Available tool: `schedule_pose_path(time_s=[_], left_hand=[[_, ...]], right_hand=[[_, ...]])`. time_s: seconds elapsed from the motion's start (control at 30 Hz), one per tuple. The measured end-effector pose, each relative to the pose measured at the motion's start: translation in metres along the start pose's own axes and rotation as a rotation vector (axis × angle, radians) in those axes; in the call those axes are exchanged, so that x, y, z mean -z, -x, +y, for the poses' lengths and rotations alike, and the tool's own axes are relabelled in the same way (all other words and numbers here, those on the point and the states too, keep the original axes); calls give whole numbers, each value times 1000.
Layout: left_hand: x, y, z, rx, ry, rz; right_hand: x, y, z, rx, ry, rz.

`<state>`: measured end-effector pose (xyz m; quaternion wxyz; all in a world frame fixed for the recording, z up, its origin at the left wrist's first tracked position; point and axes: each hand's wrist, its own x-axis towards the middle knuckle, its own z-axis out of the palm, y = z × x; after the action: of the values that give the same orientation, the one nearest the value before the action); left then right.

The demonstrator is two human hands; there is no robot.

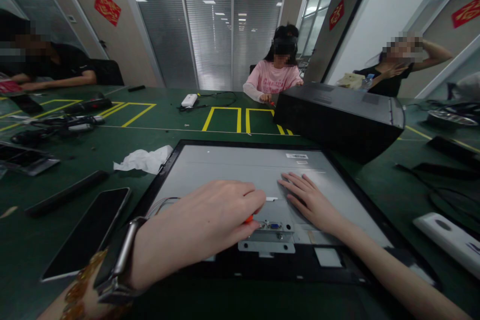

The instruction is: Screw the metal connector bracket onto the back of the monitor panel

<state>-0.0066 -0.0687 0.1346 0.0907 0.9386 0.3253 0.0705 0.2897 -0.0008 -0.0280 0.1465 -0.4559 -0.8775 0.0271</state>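
A flat monitor panel lies face down on the green table, its grey metal back up inside a black frame. My left hand is closed round a small tool with an orange-red handle, its tip at the metal connector bracket near the panel's front edge. My right hand lies flat on the grey back plate just right of the bracket, fingers spread.
A black monitor housing sits behind the panel to the right. A crumpled white cloth, a dark phone and black strips lie to the left. A white device lies at right. Three other people sit round the table.
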Motion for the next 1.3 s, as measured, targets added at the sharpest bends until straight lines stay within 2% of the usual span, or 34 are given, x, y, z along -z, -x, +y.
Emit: schedule_pose_path(time_s=[0.37, 0.5, 1.3], left_hand=[[-3, -6, 2, -23, -190, 53], [-1, -7, 4, -21, -205, 37], [8, 6, 6, -48, 71, -93]], right_hand=[[2, -1, -3, -8, -2, -26], [4, -2, -4, -3, 0, -30], [0, 1, -1, 6, -6, -12]])
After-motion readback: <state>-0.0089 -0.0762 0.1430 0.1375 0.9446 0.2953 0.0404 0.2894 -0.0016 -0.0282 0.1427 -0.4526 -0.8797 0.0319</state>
